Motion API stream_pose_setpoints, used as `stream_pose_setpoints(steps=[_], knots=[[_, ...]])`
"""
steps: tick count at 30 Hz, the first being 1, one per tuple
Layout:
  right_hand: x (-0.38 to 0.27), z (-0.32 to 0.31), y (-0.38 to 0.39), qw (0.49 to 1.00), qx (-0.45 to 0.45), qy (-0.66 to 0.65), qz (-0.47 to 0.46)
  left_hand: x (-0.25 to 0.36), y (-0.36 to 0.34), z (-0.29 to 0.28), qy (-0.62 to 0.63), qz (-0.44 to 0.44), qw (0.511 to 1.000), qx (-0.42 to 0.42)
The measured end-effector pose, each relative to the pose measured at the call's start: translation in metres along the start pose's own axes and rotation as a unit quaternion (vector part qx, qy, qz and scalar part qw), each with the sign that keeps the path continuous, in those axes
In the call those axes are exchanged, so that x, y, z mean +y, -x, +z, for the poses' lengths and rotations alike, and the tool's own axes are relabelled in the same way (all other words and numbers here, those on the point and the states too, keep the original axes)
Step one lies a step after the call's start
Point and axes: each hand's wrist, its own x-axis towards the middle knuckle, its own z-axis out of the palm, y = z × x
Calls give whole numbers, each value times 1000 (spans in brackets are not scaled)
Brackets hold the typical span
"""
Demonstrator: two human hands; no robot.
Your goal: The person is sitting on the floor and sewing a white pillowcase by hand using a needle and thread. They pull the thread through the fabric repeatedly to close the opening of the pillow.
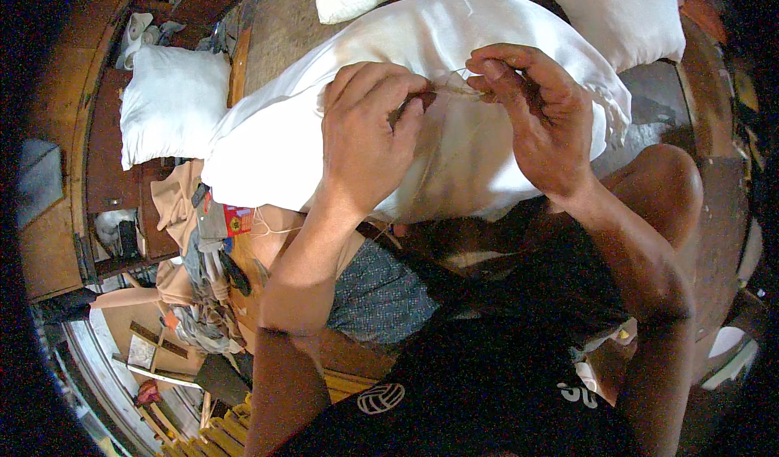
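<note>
A long white cloth-covered cushion (268, 148) lies across my lap, wrinkled along its upper side and gathered at its right end. My left hand (369, 128) is over its middle with fingers closed in a pinch on a thin, pale thread (456, 82). To its right, my right hand (544, 116) pinches the same thread near thumb and forefinger, which stretches between the two hands just above the white fabric. Whether a needle is among the fingertips I cannot tell. More pale loose strands hang at the cushion's lower left edge.
White pillows (174, 100) lie at left, top and top right on wooden boards (276, 35). Crumpled tan and grey fabrics (182, 295) are heaped at lower left beside wooden shelving (114, 197). My bent bare knee rises at the right.
</note>
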Motion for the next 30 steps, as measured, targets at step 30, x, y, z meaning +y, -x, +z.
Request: stream_pose_setpoints(steps=[30], knots=[[3, 3, -3, 996, 35, -60, 47, -1, -1, 1, -6, 22, 1000, -1]])
